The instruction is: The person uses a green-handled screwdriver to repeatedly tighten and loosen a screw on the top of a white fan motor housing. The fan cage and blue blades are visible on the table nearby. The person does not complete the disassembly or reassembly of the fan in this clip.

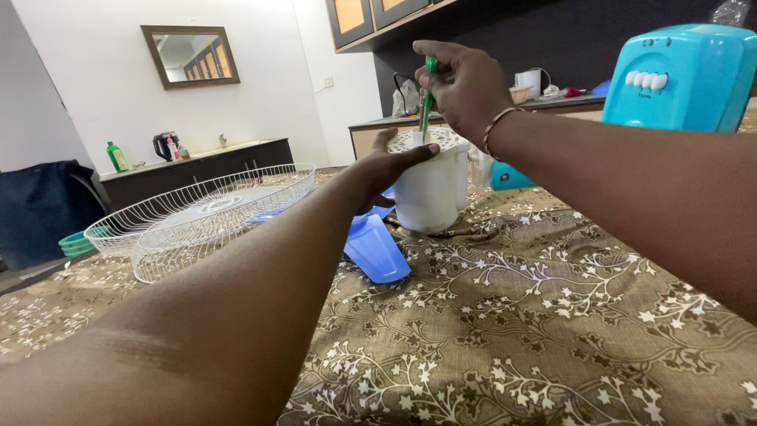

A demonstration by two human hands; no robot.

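A white cylindrical fan motor housing (430, 193) stands upright on the patterned cloth (536, 315). My left hand (380, 170) grips its left side near the top, thumb laid across the vented top face. My right hand (465, 87) is closed around a green-handled screwdriver (428, 95), held upright with its tip down on the top of the housing. A blue fan blade (374, 248) lies on the cloth just left of the housing, under my left wrist.
Two white wire fan guards (197, 217) lie stacked at the left. A turquoise fan base (682, 75) stands at the right rear. Behind are a counter with a kettle (163, 146) and a green bottle (117, 157), and green bowls (76, 243) on the floor.
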